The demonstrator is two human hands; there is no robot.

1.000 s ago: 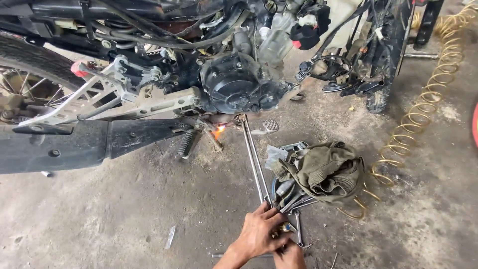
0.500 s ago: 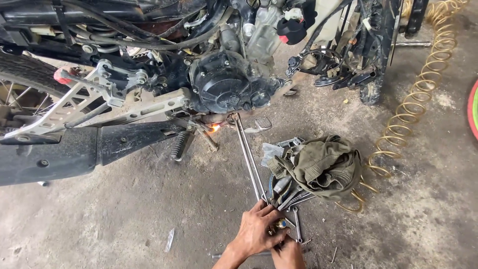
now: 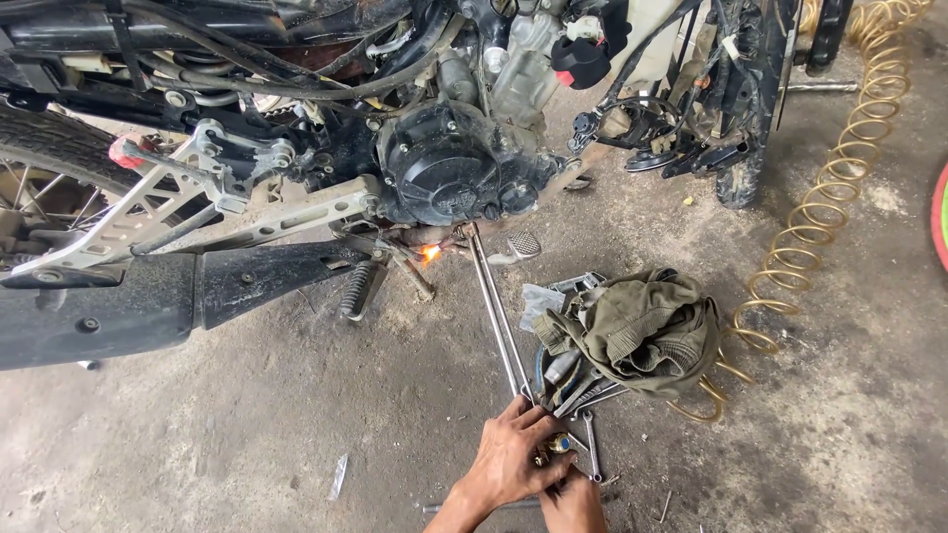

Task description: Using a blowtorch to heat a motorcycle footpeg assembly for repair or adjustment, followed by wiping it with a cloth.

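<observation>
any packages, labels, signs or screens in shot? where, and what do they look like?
Engine cover badge: small embossed mark, black on the black round cover, centre top.
Plastic wrapper: crumpled, clear-whitish, on the floor left of the olive cloth.
No signs or screens.

I saw bare, dull steel on the two long rods (image 3: pixel 497 311) and the wrenches (image 3: pixel 591 446) beside my left hand (image 3: pixel 513 456). The olive rag (image 3: pixel 637 331) was crumpled cloth. The floor (image 3: pixel 247 434) was rough, stained concrete, and the engine cover (image 3: pixel 444 163) matt black metal.
</observation>
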